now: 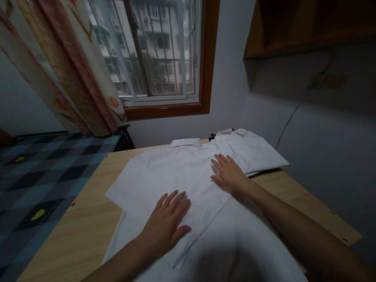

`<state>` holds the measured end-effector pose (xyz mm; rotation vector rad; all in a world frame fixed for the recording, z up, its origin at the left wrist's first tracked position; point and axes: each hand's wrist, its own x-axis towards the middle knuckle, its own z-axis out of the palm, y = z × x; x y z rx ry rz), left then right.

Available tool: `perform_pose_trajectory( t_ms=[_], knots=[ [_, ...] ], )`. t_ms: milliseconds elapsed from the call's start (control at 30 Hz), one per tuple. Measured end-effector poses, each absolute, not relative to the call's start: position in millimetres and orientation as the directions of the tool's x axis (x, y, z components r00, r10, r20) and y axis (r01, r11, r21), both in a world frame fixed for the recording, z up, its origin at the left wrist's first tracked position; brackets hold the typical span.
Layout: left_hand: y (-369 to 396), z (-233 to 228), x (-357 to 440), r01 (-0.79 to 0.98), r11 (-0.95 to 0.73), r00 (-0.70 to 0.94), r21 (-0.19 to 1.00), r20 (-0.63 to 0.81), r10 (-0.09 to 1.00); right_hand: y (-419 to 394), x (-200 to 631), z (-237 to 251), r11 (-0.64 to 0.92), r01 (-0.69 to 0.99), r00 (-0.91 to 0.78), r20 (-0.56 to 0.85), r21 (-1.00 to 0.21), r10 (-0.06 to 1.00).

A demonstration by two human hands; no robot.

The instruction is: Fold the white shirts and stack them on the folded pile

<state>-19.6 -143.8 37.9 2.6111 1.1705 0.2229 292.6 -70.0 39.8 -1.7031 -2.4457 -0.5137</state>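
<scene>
A white shirt [182, 172] lies spread flat on a light wooden table [85, 219], collar toward the window. My left hand [169, 223] rests palm down on the shirt's lower left part, fingers apart. My right hand [229, 172] lies flat on the shirt's upper right part, fingers together and pointing toward the window. Neither hand grips the cloth. A second white garment [258, 152] lies folded under the shirt at the table's far right.
A small black object [212, 136] peeks out by the collars at the table's far edge. A bed with a checked blue cover [38, 176] lies to the left. Curtain [58, 58], window [158, 47] and grey wall stand behind the table.
</scene>
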Motion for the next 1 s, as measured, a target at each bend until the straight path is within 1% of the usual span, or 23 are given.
perform_pose_trajectory(
  t_ms=[67, 133, 233, 367, 433, 533, 600, 633, 667, 700, 733, 767, 800, 833, 867, 900, 933, 967, 1000],
  knots=[
    [-149.7, 31.7, -18.9, 0.609, -0.735, 0.78, 0.299, -0.055, 0.624, -59.6, 292.9, 19.4, 0.319, 0.921, -0.366, 0.212, 0.224, 0.906],
    [-153.8, 25.3, -20.2, 0.584, -0.751, 0.806, 0.308, -0.115, 0.58, -48.7, 307.6, 2.4, 0.26, 0.933, -0.307, 0.178, 0.247, 0.935],
    [-156.6, 21.6, -24.3, 0.591, -0.745, 0.803, 0.309, -0.135, 0.581, -38.5, 335.6, -12.2, 0.177, 0.945, -0.239, 0.21, 0.275, 0.948],
    [-159.8, 27.9, -30.9, 0.584, -0.745, 0.807, 0.321, -0.136, 0.574, -35.6, 348.8, -13.6, 0.134, 0.954, -0.205, 0.258, 0.268, 0.944],
    [-163.1, 31.6, -35.1, 0.591, -0.74, 0.803, 0.321, -0.15, 0.576, -37.0, 346.9, -10.9, 0.126, 0.957, -0.194, 0.253, 0.262, 0.948],
    [-170.0, 31.8, -44.5, 0.59, -0.733, 0.803, 0.338, -0.16, 0.574, -50.4, 345.2, -8.8, 0.169, 0.96, -0.222, 0.242, 0.222, 0.945],
    [-172.7, 28.2, -53.7, 0.564, -0.723, 0.815, 0.4, -0.125, 0.566, -72.1, 347.0, -10.8, 0.216, 0.964, -0.25, 0.248, 0.155, 0.936],
    [-171.8, 26.2, -59.3, 0.547, -0.704, 0.814, 0.453, -0.094, 0.573, -86.8, 348.1, -12.7, 0.241, 0.964, -0.263, 0.25, 0.116, 0.932],
    [-168.2, 25.0, -65.6, 0.535, -0.668, 0.797, 0.517, -0.047, 0.602, -103.3, 348.5, -14.8, 0.267, 0.961, -0.277, 0.248, 0.076, 0.928],
    [-161.2, 25.1, -72.8, 0.531, -0.61, 0.749, 0.588, 0.01, 0.662, -120.7, 347.5, -16.8, 0.294, 0.955, -0.295, 0.243, 0.039, 0.924],
    [-150.1, 27.1, -80.9, 0.54, -0.527, 0.651, 0.656, 0.072, 0.756, -137.9, 344.3, -18.1, 0.323, 0.946, -0.314, 0.237, 0.002, 0.919],
    [-134.7, 31.2, -89.9, 0.549, -0.435, 0.507, 0.714, 0.129, 0.852, -154.1, 338.1, -18.3, 0.35, 0.936, -0.334, 0.228, -0.036, 0.915],
    [-115.2, 37.1, -100.0, 0.556, -0.331, 0.325, 0.762, 0.167, 0.931, -168.4, 328.3, -16.9, 0.38, 0.922, -0.357, 0.216, -0.078, 0.909],
    [-92.3, 44.4, -110.8, 0.576, -0.231, 0.122, 0.784, 0.197, 0.973, -180.3, 314.4, -13.8, 0.418, 0.9, -0.391, 0.2, -0.122, 0.899],
    [-67.3, 52.1, -122.2, 0.594, -0.192, 0.041, 0.781, 0.209, 0.977, -189.6, 296.5, -8.9, 0.469, 0.867, -0.441, 0.18, -0.166, 0.879],
    [-41.7, 59.0, -133.7, 0.623, -0.143, -0.007, 0.769, 0.189, 0.982, -196.1, 274.8, -2.5, 0.531, 0.821, -0.507, 0.16, -0.21, 0.847],
    [-16.9, 64.4, -144.9, 0.692, -0.037, -0.081, 0.721, 0.129, 0.988, -200.0, 250.1, 4.9, 0.608, 0.753, -0.592, 0.143, -0.25, 0.793],
    [5.5, 67.6, -155.3, 0.738, 0.04, -0.142, 0.674, 0.096, 0.985, -201.5, 223.1, 12.6, 0.693, 0.663, -0.688, 0.137, -0.284, 0.713],
    [24.6, 68.3, -164.7, 0.768, 0.078, -0.177, 0.635, 0.093, 0.98, -201.1, 194.9, 20.1, 0.772, 0.558, -0.772, 0.15, -0.305, 0.618]
  ],
)
